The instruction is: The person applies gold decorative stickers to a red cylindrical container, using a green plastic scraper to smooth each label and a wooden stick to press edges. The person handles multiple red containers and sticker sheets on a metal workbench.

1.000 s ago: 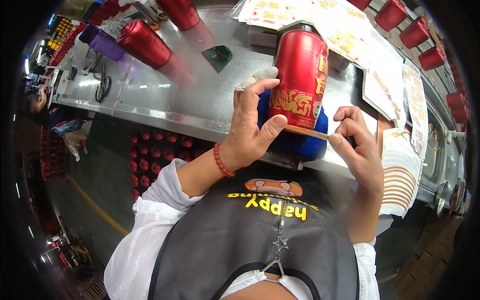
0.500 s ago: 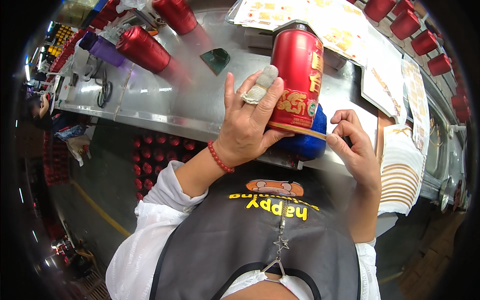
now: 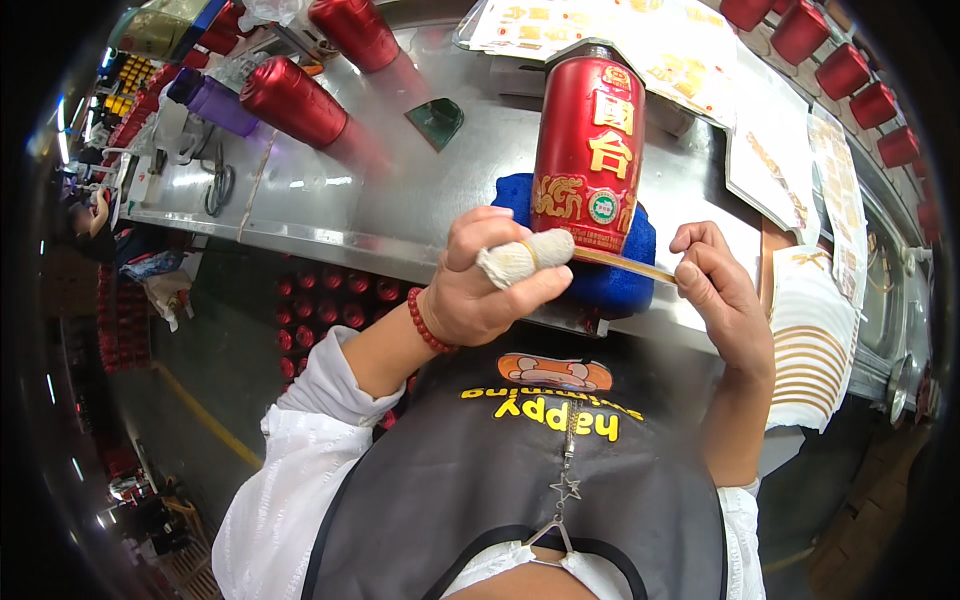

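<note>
A red bottle (image 3: 587, 150) with gold raised characters and a dragon pattern stands tilted on a blue cloth-covered pad (image 3: 612, 290). Around its lower edge runs a narrow gold strip (image 3: 635, 265), whose free end stretches out to the right. My right hand (image 3: 722, 290) pinches that end between thumb and bent index finger. At the bottle's lower left edge, my left hand (image 3: 490, 280) has its fingertips closed against the strip's other part. One left finger wears a whitish cloth finger cover (image 3: 525, 258); the exact contact beneath it is hidden.
White sheets with gold stickers (image 3: 700, 50) cover the table's back right. A white sheet of gold strips (image 3: 805, 340) hangs to the right. Red bottles (image 3: 295, 100), a purple bottle (image 3: 215, 103), scissors (image 3: 218, 182) and a dark green scraper (image 3: 436, 123) lie on the metal table (image 3: 330, 200).
My left hand has slid from the bottle's side down to its lower edge. The bottle has turned, bringing its characters to face me. My right hand has moved slightly right and down with the strip.
</note>
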Tool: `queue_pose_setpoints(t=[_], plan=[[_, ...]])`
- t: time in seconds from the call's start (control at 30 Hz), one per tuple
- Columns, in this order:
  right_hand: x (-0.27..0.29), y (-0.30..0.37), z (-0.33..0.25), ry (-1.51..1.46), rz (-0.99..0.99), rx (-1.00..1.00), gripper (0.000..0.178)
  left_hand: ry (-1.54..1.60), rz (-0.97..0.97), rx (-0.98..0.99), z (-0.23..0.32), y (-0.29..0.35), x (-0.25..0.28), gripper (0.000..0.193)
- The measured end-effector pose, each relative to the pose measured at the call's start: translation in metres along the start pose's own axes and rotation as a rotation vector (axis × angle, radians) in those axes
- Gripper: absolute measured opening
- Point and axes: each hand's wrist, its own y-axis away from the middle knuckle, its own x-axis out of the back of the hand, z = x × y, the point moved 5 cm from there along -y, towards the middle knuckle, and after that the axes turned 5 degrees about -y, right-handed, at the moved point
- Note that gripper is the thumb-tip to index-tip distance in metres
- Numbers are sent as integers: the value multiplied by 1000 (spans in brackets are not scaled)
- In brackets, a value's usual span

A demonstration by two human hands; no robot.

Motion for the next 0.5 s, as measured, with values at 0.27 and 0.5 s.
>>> queue_pose_setpoints(t=[0.27, 0.5], plan=[[3, 1, 6, 34, -13, 49, 34, 18, -80, -105, 7, -26, -14, 35], [-1, 0, -10, 21, -37, 43, 28, 213, 24, 296, -16, -10, -18, 52]])
